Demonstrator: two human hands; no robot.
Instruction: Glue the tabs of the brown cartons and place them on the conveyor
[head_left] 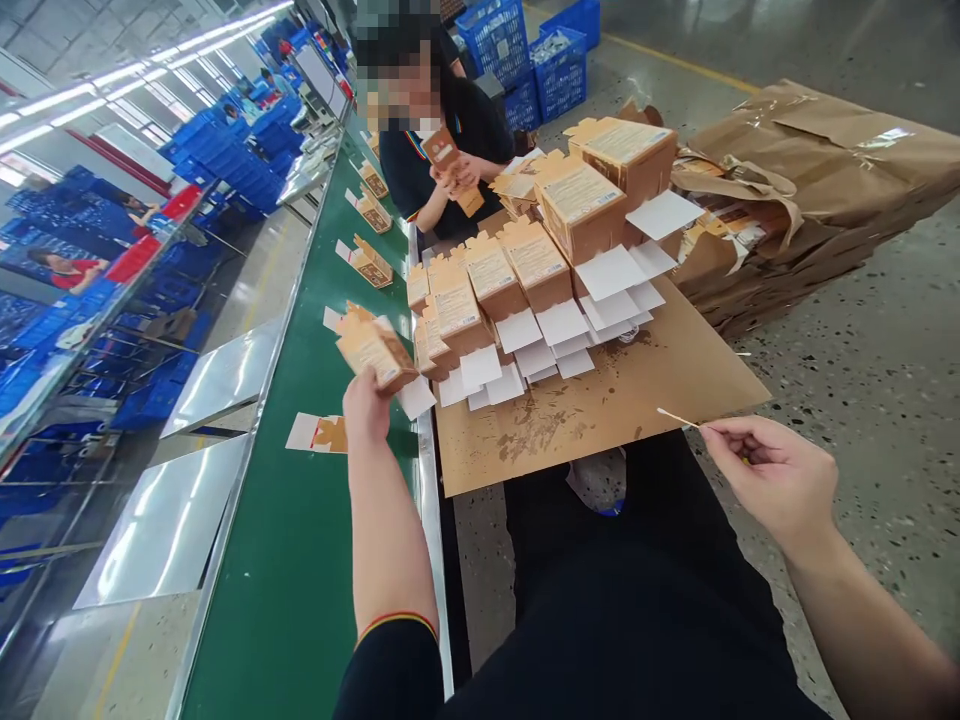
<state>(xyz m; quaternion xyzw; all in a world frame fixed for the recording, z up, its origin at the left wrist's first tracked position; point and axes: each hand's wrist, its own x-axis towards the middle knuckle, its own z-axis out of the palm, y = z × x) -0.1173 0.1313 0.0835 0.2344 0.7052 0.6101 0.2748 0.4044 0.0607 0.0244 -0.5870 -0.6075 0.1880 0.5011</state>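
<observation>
My left hand (366,408) grips the near end of a brown cardboard box (375,352) with an open white flap, over the green conveyor belt (300,560). Between the thumb and fingers of my right hand (772,475) is a cotton swab (679,416), its white tip pointing left. Beside the belt, a brown cardboard sheet (600,400) bears stacked brown boxes (454,300), their white flaps (562,322) hanging toward me. Dark stains mark the sheet's near part. Another box (319,433) lies on the belt, partly behind my left wrist.
Several boxes (369,262) stand along the belt farther off. Across the stack, a co-worker (457,150) holds a brown box. Blue crates (559,70) stand behind. A large pile wrapped in brown paper (825,170) sits on the floor at right. Metal plates (172,520) flank the belt's left side.
</observation>
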